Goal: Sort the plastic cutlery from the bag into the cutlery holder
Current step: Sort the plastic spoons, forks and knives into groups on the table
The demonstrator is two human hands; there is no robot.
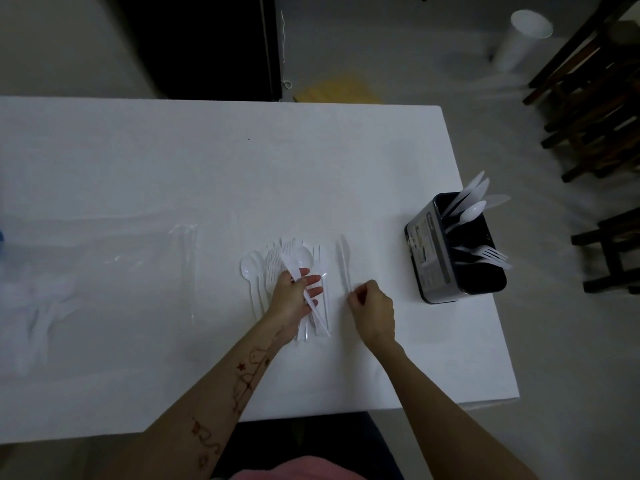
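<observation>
1. Clear bag [104, 271] lies flat at frame left on the table [207, 161].
2. My left hand [294, 294] pinches one knife [304, 292] over the loose cutlery pile [273, 261], centre.
3. Right hand [374, 311] fingertips closed on a second knife's [344, 263] handle.
4. Cutlery holder [450, 251], right edge, part-filled.

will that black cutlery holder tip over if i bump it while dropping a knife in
Possibly. The cutlery holder stands near the table's right edge, so a hard shove might send it off. Its base looks broad, so a light bump would more likely slide it. The cutlery in it looks thin, adding little weight.
</observation>
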